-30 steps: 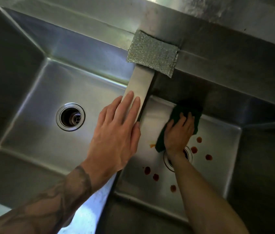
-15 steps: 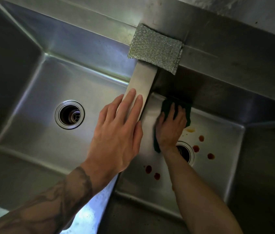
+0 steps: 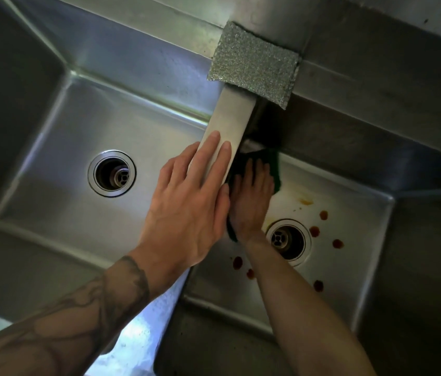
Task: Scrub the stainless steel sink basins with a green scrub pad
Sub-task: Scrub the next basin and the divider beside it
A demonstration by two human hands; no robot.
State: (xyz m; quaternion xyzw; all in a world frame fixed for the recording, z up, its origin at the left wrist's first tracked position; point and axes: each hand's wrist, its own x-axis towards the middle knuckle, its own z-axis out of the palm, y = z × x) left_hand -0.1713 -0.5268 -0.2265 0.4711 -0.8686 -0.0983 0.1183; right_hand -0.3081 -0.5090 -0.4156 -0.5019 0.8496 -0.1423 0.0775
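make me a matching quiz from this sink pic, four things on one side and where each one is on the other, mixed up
Things:
1. green scrub pad
2. silver scouring pad
3. left hand
4. red spots

Places:
A. flat on the divider between the basins
B. scattered around the right basin's drain
C. under the right hand, on the right basin floor by the divider
D. lying on the back rim at the top of the divider

Pairs: 1-C, 2-D, 3-A, 4-B
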